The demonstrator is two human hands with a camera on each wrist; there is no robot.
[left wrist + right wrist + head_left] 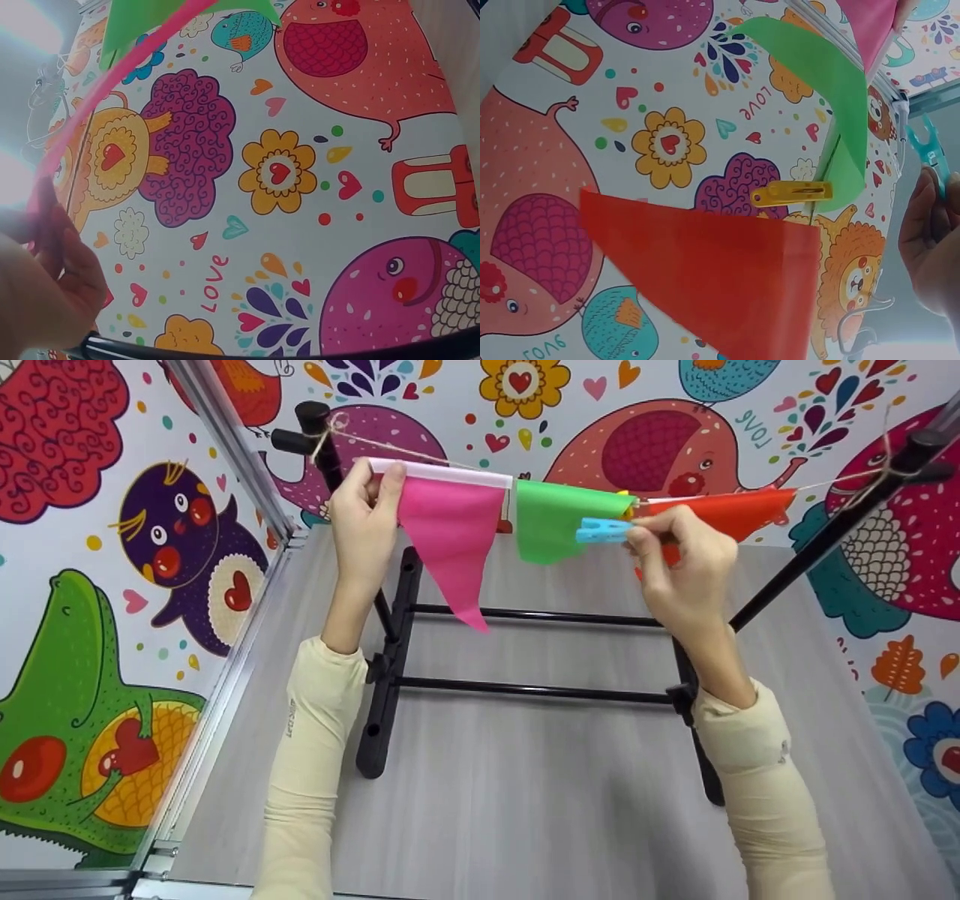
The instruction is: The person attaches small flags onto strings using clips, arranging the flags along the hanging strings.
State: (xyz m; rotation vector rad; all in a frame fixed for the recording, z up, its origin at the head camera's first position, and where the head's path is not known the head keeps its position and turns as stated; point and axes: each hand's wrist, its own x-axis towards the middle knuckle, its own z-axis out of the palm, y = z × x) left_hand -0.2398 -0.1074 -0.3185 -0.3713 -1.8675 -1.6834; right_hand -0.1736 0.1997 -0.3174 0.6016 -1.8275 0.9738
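My left hand pinches the top left corner of a pink pennant, which hangs at the string. Between thumb and fingers, my right hand holds a light blue clothespin in front of the green pennant. That green pennant hangs beside the pink one. A red pennant is on the string at the right, partly behind my right hand. In the right wrist view, a yellow clothespin grips the string between the green and red pennants.
The string is tied to two black posts, the left post and the right post. Black crossbars join the stand's feet low over the grey floor. Printed walls with a metal frame enclose the space.
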